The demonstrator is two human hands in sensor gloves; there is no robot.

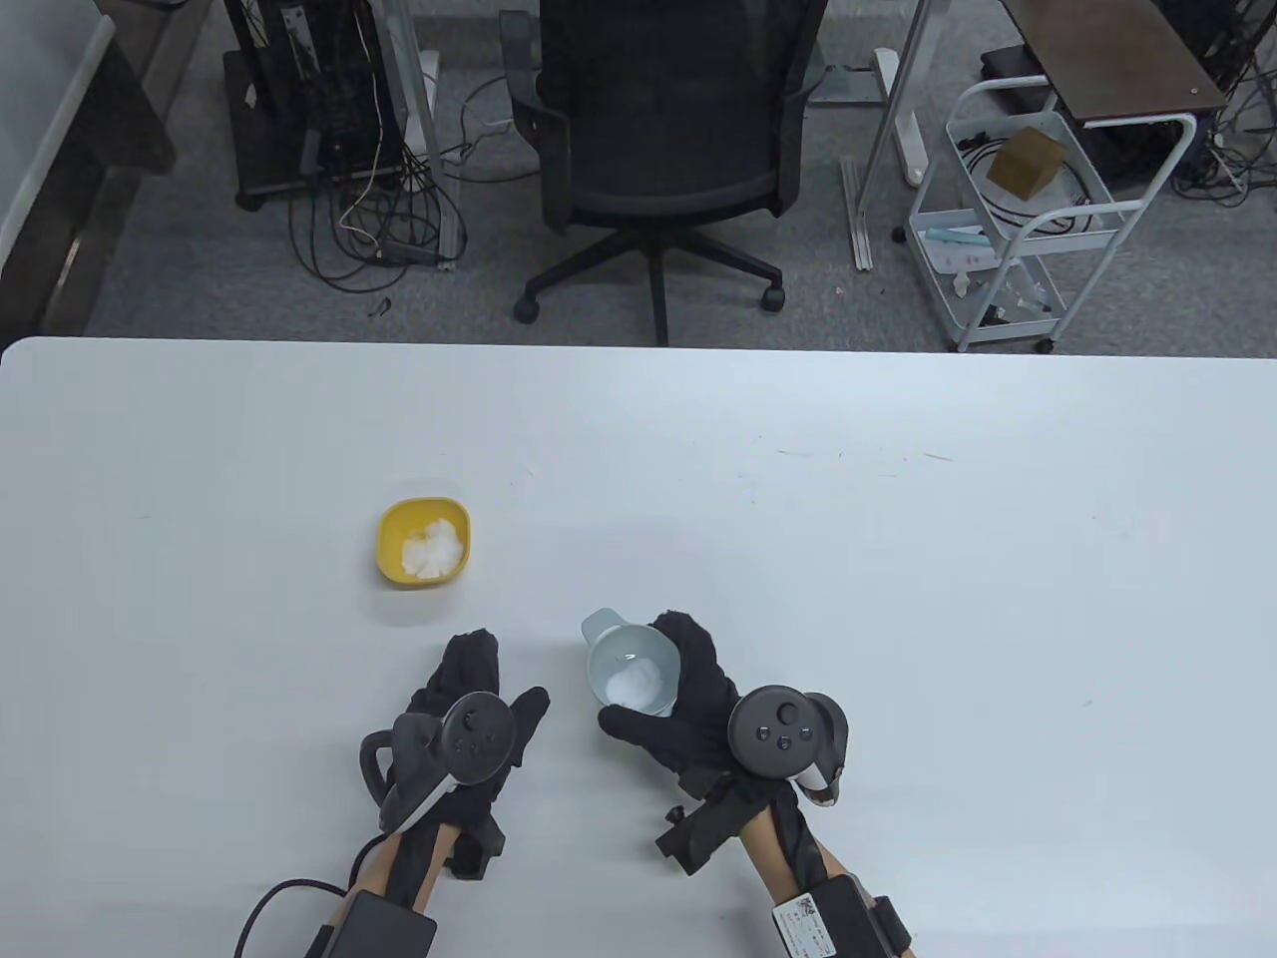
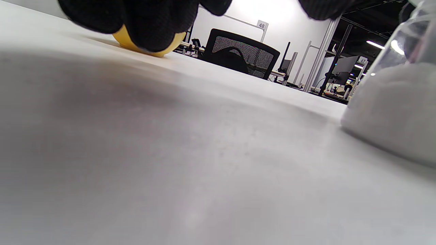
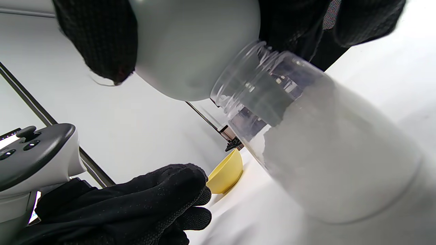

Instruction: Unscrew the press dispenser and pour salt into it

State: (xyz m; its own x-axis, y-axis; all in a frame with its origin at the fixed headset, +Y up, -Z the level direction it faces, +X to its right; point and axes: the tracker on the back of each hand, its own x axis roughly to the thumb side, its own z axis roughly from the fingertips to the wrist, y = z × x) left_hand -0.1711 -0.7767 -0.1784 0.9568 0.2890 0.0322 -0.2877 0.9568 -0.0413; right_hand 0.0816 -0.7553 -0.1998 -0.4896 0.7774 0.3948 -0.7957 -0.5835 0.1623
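Right hand [image 1: 698, 699] grips grey funnel [image 1: 631, 674] seated over clear jar [image 3: 327, 149] mouth, prob. to steady pour; jar already well filled w/ salt. Left hand [image 1: 469, 718] flat on table just left of jar, holding nothing. Yellow bowl [image 1: 424, 544] w/ remaining salt beyond-left of jar.

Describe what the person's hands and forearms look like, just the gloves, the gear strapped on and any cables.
Both hands, left hand and right hand, wear black knit gloves. A dark grey round-faced tracker with small buttons, pale underneath, sits on the back of each. Black mounts sit at the wrists; the forearms are bare. A black cable loops from the left forearm's black box, and the right forearm's strap carries a white printed label.
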